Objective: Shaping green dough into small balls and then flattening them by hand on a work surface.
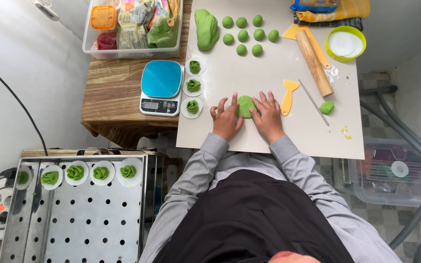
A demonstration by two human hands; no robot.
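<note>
- Both hands are down on the pale work board (269, 73), and between them lies one flattened green dough disc (245, 105).
- The left hand (227, 120) lies flat with fingers spread, grasping nothing, its fingertips touching the disc's left edge.
- The right hand (268, 117) is likewise spread and released, fingers pressing on the disc's right edge.
- Count the dough balls (242, 35) at the far end of the board: eight small green ones, in loose rows.
- Just left of them, one big lump of green dough (206, 29), uncut.
- One small green scrap (326, 107) lies apart at the right, near the end of the rolling pin.
- Three shaped green pieces on white paper rounds (193, 86) stand in a column along the board's left edge.
- Tools on the board: one wooden rolling pin (314, 62), one yellow scraper (288, 95) just beside the right hand, one thin metal stick (313, 102).
- One green-rimmed bowl (345, 43) of white rounds sits at the far right corner.
- One blue-topped kitchen scale (161, 86) rests on the wooden table, beside the board.
- One clear plastic box (135, 27) of packets stands behind the scale.
- Down at lower left, one perforated steel steamer tray (84, 219) carries five shaped green pieces (75, 172) on paper rounds in a row; the leftmost is partly hidden.
</note>
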